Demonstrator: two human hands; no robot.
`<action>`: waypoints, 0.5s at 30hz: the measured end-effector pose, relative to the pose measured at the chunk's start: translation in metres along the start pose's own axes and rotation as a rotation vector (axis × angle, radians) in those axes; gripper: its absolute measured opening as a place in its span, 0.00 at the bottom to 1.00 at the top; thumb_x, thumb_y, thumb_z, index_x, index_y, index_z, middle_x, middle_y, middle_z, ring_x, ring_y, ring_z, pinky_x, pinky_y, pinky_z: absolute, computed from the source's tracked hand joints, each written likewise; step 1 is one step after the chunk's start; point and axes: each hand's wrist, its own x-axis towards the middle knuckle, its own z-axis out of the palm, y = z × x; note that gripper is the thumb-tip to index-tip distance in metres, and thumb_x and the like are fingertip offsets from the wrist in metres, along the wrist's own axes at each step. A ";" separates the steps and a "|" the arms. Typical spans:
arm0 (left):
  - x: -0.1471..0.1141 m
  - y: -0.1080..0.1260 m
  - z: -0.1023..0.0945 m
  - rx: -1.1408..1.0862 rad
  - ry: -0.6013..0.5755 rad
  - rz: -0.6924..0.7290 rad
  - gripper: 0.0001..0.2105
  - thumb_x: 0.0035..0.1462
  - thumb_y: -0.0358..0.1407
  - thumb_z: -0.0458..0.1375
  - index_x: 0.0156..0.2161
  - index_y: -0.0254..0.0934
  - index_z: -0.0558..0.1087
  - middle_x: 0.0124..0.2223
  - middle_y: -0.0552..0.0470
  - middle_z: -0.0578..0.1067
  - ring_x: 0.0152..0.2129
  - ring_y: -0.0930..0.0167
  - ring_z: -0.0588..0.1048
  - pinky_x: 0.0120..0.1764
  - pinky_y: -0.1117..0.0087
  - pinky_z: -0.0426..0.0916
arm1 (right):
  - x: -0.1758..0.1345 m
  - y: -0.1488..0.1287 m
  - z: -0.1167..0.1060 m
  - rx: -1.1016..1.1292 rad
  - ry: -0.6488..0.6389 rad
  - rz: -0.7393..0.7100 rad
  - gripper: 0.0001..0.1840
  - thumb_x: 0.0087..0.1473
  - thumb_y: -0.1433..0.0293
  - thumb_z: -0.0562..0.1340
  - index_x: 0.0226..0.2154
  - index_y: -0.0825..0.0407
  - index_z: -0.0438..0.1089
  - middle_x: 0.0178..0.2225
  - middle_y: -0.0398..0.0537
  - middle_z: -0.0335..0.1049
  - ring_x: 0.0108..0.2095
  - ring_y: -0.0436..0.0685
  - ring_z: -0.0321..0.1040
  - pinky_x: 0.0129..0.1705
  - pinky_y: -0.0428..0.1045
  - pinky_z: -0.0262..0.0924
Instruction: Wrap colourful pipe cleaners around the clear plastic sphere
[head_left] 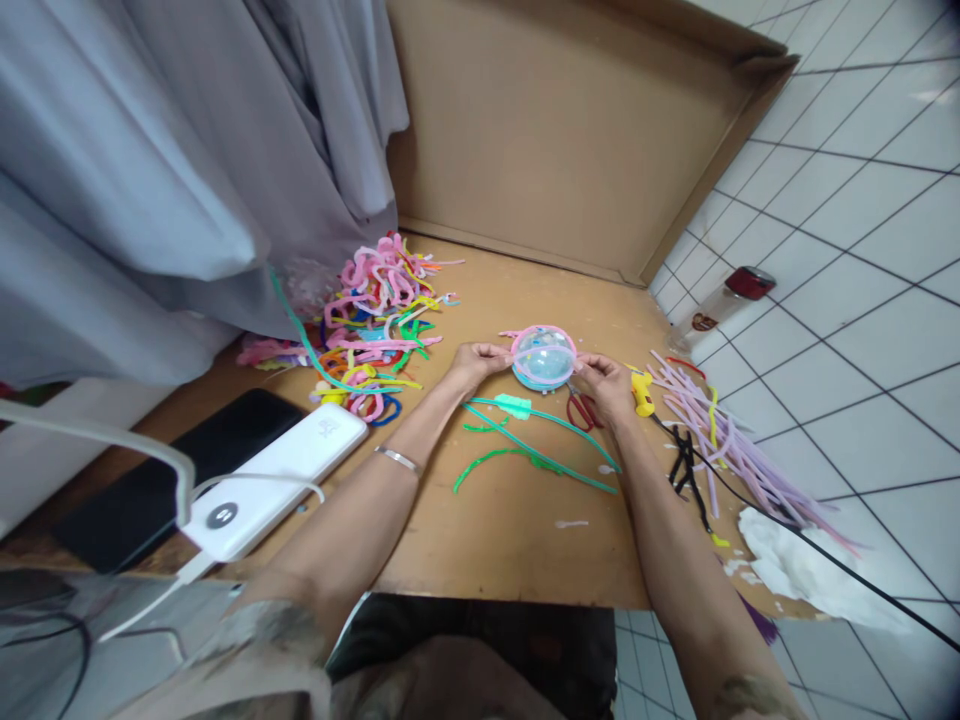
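Note:
A clear round ball [551, 365] with pale blue inside sits between my hands, ringed at its rim by a pink fuzzy strip like a pipe cleaner [541, 330]. A paler pink pipe cleaner [546, 349] crosses its front. At the left side my left hand [478, 366] pinches this band, thumb and finger together. On the opposite side my right hand [606, 384] pinches the band's other end. Red-handled scissors [581, 411] lie beside my right hand, partly hidden by it. Nearer me are green pipe cleaners [491, 455] and a mint-green piece [513, 405].
A yellow glue gun [643, 393] with a black cord lies at right, near lilac pipe cleaners [739, 450] and white fluff [787, 560]. Colourful pipe cleaners [382, 290] pile up at left. A white power bank [277, 480] and black phone [180, 480] lie front left. Cardboard [555, 140] stands behind.

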 end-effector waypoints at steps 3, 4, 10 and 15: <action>-0.003 0.003 0.002 -0.016 0.013 -0.013 0.24 0.20 0.45 0.78 0.24 0.33 0.78 0.26 0.51 0.80 0.26 0.70 0.76 0.47 0.60 0.72 | 0.001 0.001 0.000 0.014 0.005 0.001 0.21 0.30 0.53 0.76 0.22 0.51 0.75 0.30 0.46 0.78 0.30 0.53 0.72 0.35 0.49 0.67; -0.004 0.004 0.003 -0.019 0.018 -0.015 0.24 0.19 0.45 0.78 0.24 0.33 0.78 0.26 0.51 0.79 0.26 0.70 0.75 0.47 0.61 0.72 | 0.001 0.002 0.000 0.018 0.007 -0.002 0.21 0.30 0.54 0.76 0.22 0.51 0.75 0.30 0.46 0.78 0.30 0.53 0.72 0.35 0.49 0.67; -0.004 0.004 0.004 -0.043 0.019 -0.029 0.26 0.17 0.45 0.78 0.24 0.32 0.78 0.25 0.50 0.79 0.26 0.71 0.75 0.46 0.63 0.71 | 0.001 0.003 -0.001 0.045 -0.007 0.023 0.19 0.31 0.55 0.76 0.22 0.51 0.76 0.30 0.46 0.79 0.28 0.52 0.71 0.33 0.48 0.66; -0.003 0.002 0.004 -0.041 0.005 -0.022 0.26 0.18 0.47 0.78 0.24 0.33 0.78 0.26 0.51 0.79 0.26 0.72 0.75 0.45 0.64 0.71 | 0.001 0.002 -0.001 0.058 -0.016 0.024 0.18 0.31 0.57 0.76 0.21 0.51 0.76 0.30 0.44 0.78 0.27 0.51 0.70 0.33 0.47 0.65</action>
